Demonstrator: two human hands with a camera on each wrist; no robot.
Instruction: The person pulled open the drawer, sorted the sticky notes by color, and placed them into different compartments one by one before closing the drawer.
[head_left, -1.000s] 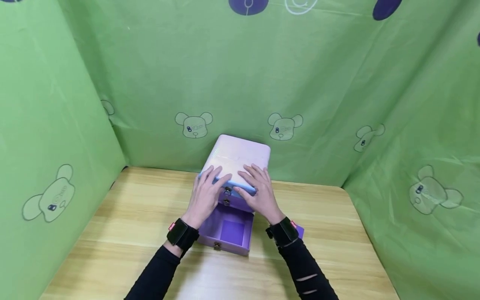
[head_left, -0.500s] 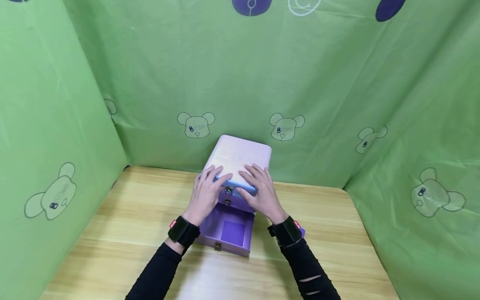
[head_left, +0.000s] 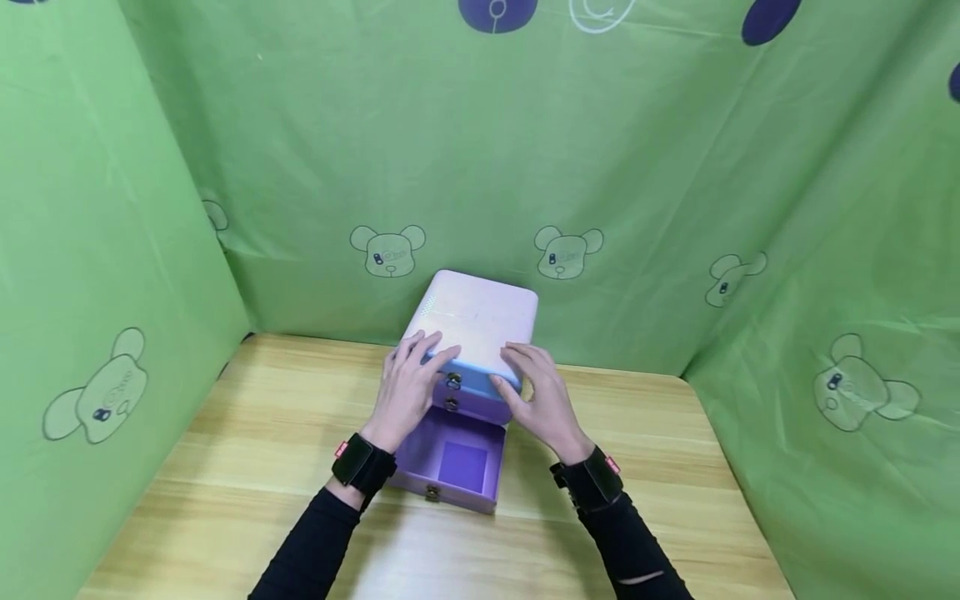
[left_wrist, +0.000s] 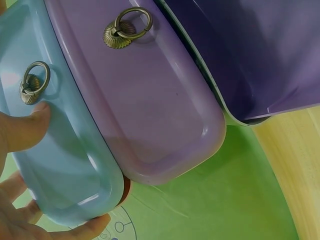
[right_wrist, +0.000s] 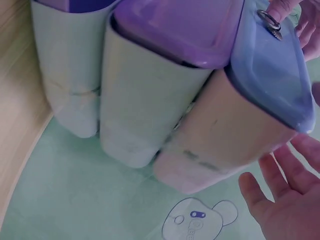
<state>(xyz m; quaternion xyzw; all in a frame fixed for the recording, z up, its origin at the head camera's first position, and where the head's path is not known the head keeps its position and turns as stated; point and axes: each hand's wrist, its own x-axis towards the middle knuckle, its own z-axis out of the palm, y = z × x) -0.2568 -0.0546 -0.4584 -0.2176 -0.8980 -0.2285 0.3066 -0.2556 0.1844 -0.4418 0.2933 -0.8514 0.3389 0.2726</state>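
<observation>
A small three-tier drawer chest (head_left: pixel 480 312) with a pale pink top stands against the back cloth. Its blue top drawer (left_wrist: pixel 60 150) and purple middle drawer (left_wrist: pixel 145 100) look pushed in, each with a brass ring pull. Below them the purple bottom drawer (head_left: pixel 462 467) is pulled out, with nothing loose seen inside. My left hand (head_left: pixel 405 392) rests on the chest's front left edge, thumb against the blue front, fingers spread over the top and corner. At the front right corner, my right hand (head_left: pixel 543 400) has its fingers extended by the edge; contact is hard to tell.
The chest stands on a wooden table (head_left: pixel 637 458), near its back edge. Green cloth (head_left: pixel 480 150) printed with bear heads hangs behind and on both sides. A dark band with a box-like device (head_left: pixel 363 462) is on each wrist.
My right hand has shifted right, off the front middle of the top toward the corner. The left hand and chest hold still. A purple piece beside the right wrist is now out of sight.
</observation>
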